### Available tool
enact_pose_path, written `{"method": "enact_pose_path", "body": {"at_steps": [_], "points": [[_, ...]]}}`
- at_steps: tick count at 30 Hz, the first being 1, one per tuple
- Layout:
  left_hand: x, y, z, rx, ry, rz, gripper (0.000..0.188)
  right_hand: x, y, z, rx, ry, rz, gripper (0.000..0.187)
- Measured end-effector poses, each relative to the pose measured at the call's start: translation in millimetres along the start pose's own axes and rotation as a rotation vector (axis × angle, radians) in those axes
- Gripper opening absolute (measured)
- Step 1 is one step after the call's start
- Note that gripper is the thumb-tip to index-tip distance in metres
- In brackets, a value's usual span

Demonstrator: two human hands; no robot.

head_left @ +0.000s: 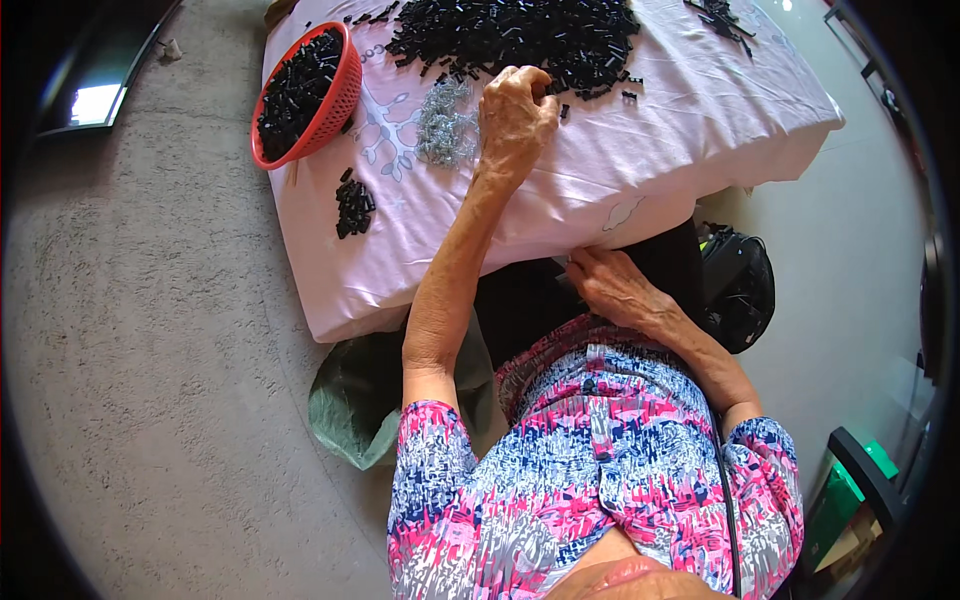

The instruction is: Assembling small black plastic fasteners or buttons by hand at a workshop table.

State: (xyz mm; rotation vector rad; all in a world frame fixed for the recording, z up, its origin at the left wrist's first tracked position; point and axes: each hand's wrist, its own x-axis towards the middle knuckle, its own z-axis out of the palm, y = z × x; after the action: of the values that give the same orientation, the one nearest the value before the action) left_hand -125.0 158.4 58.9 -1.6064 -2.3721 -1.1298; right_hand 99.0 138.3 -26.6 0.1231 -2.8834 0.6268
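My left hand (515, 115) is over the table with its fingers bent into a pinch, at the near edge of a big heap of small black plastic pieces (510, 40). Whatever its fingertips hold is hidden behind the hand. Just left of it lies a small pile of clear, shiny little parts (446, 125). My right hand (620, 287) is low in front of my body, against the table's near edge. Its fingers are curled together, and what they grip is too small to name.
A pink patterned cloth (640, 150) covers the table. A red basket (345, 100) of black pieces stands at its left edge. Nearer lies a small black pile (355, 205). A green sack (355, 400) is below the table, and a black bag (740, 285) is at right.
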Motion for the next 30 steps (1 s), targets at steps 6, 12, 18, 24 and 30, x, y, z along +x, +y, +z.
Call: {"method": "enact_pose_path", "body": {"at_steps": [6, 12, 18, 24, 30], "points": [[-20, 14, -22, -0.153, -0.004, -0.109, 0.02, -1, 0, 1, 0.053, -0.009, 0.022, 0.026], [-79, 15, -55, -0.658, 0.032, -0.385, 0.024, 4, -12, -18, 0.465, 0.021, -0.009, 0.013], [-119, -1, -78, -0.997, 0.21, -0.524, 0.022, 20, -10, -56, 0.777, 0.151, -0.01, 0.013], [-135, -4, -73, -1.038, 0.338, -0.514, 0.021, 74, 5, -85, 0.543, 0.425, 0.137, 0.01], [-139, -4, -67, -1.066, 0.386, -0.482, 0.019, 128, 28, -71, 0.167, 0.505, 0.15, 0.012]]}}
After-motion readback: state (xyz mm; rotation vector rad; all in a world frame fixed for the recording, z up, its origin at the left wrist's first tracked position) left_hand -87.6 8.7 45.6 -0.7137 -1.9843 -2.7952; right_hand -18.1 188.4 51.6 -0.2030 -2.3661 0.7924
